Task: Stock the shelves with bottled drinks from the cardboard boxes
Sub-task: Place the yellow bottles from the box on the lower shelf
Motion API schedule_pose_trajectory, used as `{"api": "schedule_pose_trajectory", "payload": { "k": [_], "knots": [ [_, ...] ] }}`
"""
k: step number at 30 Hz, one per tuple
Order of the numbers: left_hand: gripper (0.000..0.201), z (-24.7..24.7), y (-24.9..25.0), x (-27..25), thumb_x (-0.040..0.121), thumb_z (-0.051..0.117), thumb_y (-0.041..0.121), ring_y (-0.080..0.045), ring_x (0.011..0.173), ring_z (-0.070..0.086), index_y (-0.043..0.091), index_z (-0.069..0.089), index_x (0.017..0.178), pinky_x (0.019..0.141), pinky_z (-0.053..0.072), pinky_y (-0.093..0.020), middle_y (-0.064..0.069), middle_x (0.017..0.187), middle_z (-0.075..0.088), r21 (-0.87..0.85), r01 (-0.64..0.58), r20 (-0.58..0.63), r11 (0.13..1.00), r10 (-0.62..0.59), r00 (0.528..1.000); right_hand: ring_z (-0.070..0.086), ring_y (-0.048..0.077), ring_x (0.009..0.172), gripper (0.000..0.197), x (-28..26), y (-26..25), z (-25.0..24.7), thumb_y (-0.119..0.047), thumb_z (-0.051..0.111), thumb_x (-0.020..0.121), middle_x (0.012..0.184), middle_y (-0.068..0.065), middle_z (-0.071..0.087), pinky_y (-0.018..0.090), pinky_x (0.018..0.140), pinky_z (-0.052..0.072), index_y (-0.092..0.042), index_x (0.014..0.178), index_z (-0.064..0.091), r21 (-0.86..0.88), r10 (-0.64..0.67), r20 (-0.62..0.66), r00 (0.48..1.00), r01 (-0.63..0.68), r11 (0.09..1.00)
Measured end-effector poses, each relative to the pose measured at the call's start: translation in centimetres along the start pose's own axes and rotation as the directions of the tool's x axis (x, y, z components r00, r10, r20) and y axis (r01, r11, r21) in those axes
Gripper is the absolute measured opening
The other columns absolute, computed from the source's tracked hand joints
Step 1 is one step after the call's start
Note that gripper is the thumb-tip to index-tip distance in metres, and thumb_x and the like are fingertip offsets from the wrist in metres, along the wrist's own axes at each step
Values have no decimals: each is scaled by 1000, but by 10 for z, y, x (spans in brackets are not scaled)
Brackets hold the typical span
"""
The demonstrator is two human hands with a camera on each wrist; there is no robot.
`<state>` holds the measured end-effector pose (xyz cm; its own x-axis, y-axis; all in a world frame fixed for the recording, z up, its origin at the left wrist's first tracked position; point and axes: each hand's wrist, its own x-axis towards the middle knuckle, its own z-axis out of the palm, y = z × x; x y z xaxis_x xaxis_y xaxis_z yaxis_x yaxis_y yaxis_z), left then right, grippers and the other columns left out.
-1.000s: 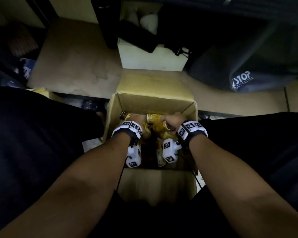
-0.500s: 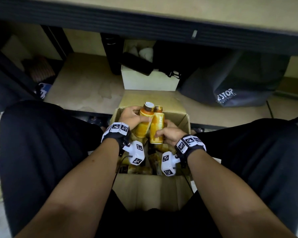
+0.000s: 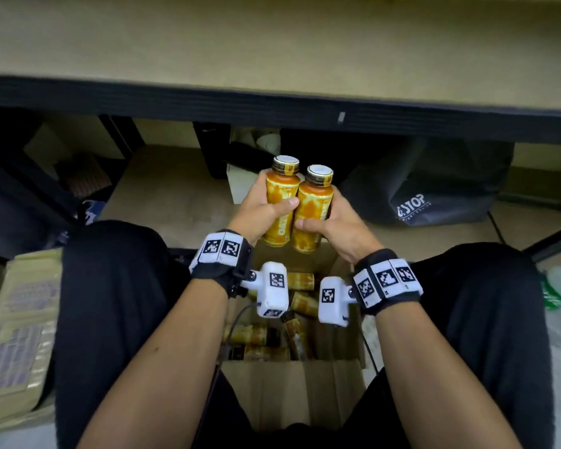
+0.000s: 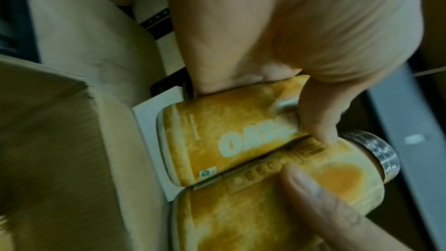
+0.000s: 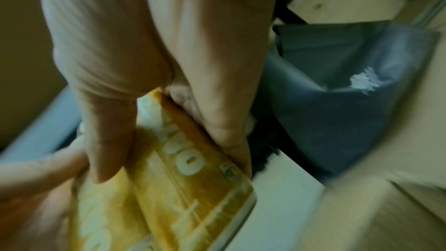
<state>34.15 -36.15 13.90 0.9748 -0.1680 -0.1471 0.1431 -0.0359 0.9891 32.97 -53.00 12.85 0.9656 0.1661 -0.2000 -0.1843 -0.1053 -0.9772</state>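
Two bottles are held upright and touching, side by side above the open box (image 3: 292,393) and below the shelf (image 3: 272,43): the left hand (image 3: 259,212) curls round the left bottle (image 3: 280,205), thumb across its front, and the right hand (image 3: 340,225) curls round the right bottle (image 3: 313,212) in the same way. Both are orange-yellow with mottled labels, pale lettering and dark-banded caps with white tops; the right wrist view is blurred and its lettering unreadable. More bottles lie in the box, partly hidden behind the wrist cameras, so no count is possible.
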Motion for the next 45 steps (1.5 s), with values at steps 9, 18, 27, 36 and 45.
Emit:
{"api": "schedule_pose_trajectory", "payload": {
  "k": [9, 18, 27, 36, 45],
  "knots": [
    [74, -2, 123, -12, 71, 74, 22, -19, 119, 58, 20, 41, 136, 104, 43, -50, -4, 127, 60, 47, -215, 175, 975, 204, 963, 60, 18, 119, 77, -46, -123, -21, -14, 78, 72, 129, 3, 61, 51, 102, 47, -19, 137, 39, 6, -239, 23, 971, 239, 971],
    [62, 15, 242, 27, 66, 81, -3, -14, 105, 65, 13, 54, 120, 94, 52, -40, -3, 113, 67, 163, -468, 180, 869, 440, 880, 67, 15, 109, 78, -29, -234, -66, 6, 83, 66, 120, 5, 67, 39, 93, 55, -11, 132, 45, -190, -416, -52, 908, 400, 897],
    [78, 69, 321, 119, 54, 91, 17, -14, 103, 64, 15, 55, 123, 93, 53, -39, 2, 112, 67, 496, -530, 310, 688, 430, 848, 69, 15, 102, 70, 23, -292, -149, -2, 85, 66, 110, 5, 72, 38, 94, 54, -13, 126, 52, -364, -387, -83, 918, 333, 870],
    [74, 135, 371, 234, 51, 90, 34, -21, 96, 60, 15, 54, 112, 82, 52, -35, 0, 108, 63, 768, -539, 402, 345, 396, 826, 67, 14, 95, 66, 89, -311, -236, -14, 88, 63, 102, -2, 70, 37, 88, 54, -19, 119, 53, -505, -354, -273, 895, 180, 844],
    [57, 190, 401, 346, 70, 78, 10, -20, 92, 58, 9, 51, 120, 74, 48, -29, -6, 109, 60, 755, -614, 455, 232, 489, 744, 65, 16, 93, 62, 179, -311, -306, -26, 90, 57, 100, -4, 68, 30, 76, 51, -23, 111, 59, -654, -354, -387, 852, 17, 756]
  ]
}}
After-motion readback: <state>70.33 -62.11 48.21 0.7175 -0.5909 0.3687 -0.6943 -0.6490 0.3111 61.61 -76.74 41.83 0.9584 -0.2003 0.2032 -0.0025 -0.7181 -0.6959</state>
